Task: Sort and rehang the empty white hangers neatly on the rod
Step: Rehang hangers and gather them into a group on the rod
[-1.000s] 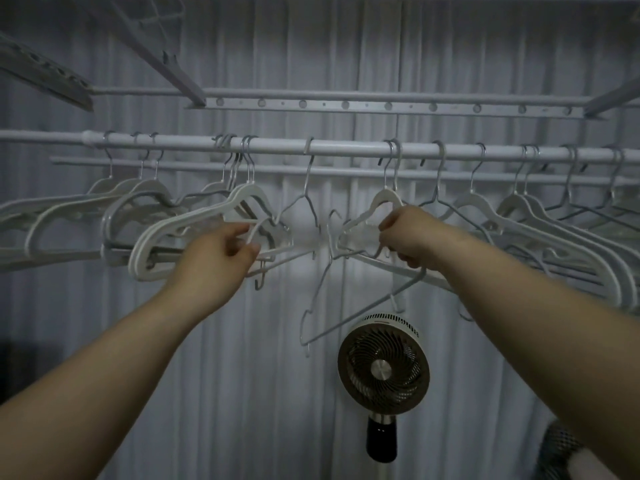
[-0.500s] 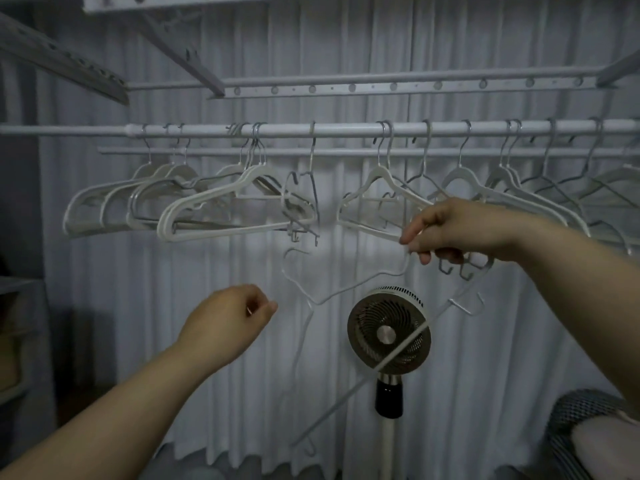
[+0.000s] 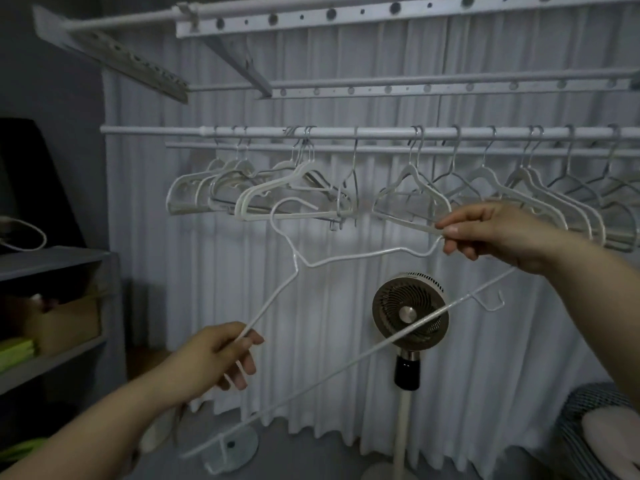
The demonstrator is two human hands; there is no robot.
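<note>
A thin white wire hanger (image 3: 346, 256) is off the rod, tilted, its hook pointing up-left. My right hand (image 3: 491, 233) pinches one shoulder end of it. My left hand (image 3: 218, 358) grips the other shoulder arm low down. The hanger's long bottom bar (image 3: 346, 365) slants from upper right to lower left. Behind it the white rod (image 3: 346, 132) carries several white plastic and wire hangers: a bunch at the left (image 3: 256, 195) and a row at the right (image 3: 540, 192).
A standing fan (image 3: 410, 311) is behind the held hanger, in front of a white curtain (image 3: 311, 393). A grey shelf unit (image 3: 52, 268) stands at the left. Perforated rails (image 3: 381, 15) run overhead. A patterned cushion (image 3: 602, 434) sits at the lower right.
My right hand has pulled the wire hanger further off the rod and my left hand, free before, has taken hold of its other arm. The view has dropped and backed away.
</note>
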